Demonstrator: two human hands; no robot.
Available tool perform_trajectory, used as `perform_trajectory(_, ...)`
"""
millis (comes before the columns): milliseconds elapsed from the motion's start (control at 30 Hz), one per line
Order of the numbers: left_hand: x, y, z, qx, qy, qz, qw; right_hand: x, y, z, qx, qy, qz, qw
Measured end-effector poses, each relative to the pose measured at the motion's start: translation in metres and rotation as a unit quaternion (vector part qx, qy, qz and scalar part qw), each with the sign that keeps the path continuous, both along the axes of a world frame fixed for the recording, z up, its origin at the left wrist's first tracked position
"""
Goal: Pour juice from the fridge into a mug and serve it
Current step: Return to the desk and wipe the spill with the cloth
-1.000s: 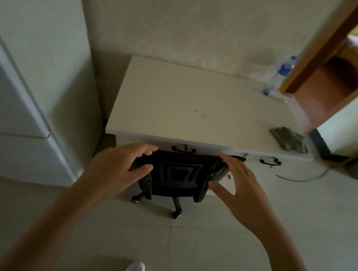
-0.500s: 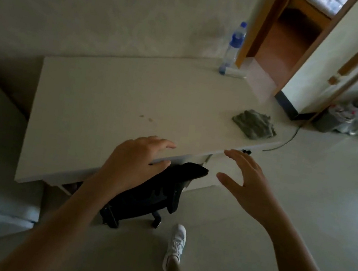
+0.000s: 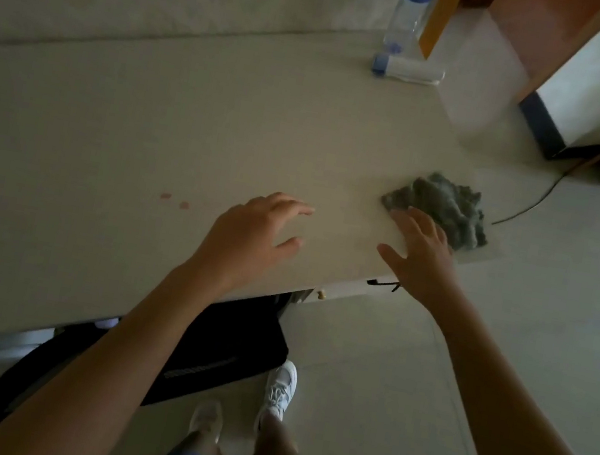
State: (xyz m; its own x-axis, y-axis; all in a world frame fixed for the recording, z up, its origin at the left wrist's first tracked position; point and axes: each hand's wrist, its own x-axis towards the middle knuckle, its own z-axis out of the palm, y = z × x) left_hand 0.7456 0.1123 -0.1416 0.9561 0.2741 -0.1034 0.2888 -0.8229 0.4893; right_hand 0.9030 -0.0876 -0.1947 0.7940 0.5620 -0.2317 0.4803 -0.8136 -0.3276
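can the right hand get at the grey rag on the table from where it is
Probably yes: the right hand is open beside the grey rag, fingertips at its near edge, nothing between them on the table.

Both hands are stretched out over the bench (image 3: 149, 125), a pale, flat-topped surface that runs slantwise across the view. The left hand (image 3: 254, 235) is palm down above the near edge, its fingers (image 3: 293, 207) loosely bent and a little spread, the thumb apart; whether it touches the top cannot be told. The right hand (image 3: 419, 258) is over the near right corner, palm down, fingers straight and fanned, their tips at the edge of a crumpled grey cloth (image 3: 447, 203). Neither hand holds anything. Two small reddish spots (image 3: 175, 200) mark the top, left of the left hand.
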Motion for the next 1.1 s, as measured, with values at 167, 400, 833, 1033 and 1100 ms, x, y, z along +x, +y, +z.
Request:
perform_trajectory(167,0.029,0.003,-0.027,-0.015,0.043,0.016,0.999,0.055,0.004,-0.049,-0.027,0.011,-0.049,0.998)
perform_trajectory(400,0.046,0.010,-0.046,-0.018,0.067,0.039,0.997,0.095,0.011,-0.087,-0.110,-0.002,-0.113,0.987)
perform_trajectory(833,-0.007,0.069,-0.028,0.012,0.041,0.140,0.989,0.031,0.134,-0.055,0.161,0.053,-0.018,0.985)
perform_trajectory(1033,-0.072,0.106,-0.043,0.034,0.042,0.234,0.971,-0.037,0.230,-0.058,0.201,0.107,0.115,0.967)
perform_trajectory(1100,-0.093,0.115,-0.055,0.048,0.046,0.245,0.967,-0.047,0.247,-0.068,0.140,0.078,0.169,0.973)
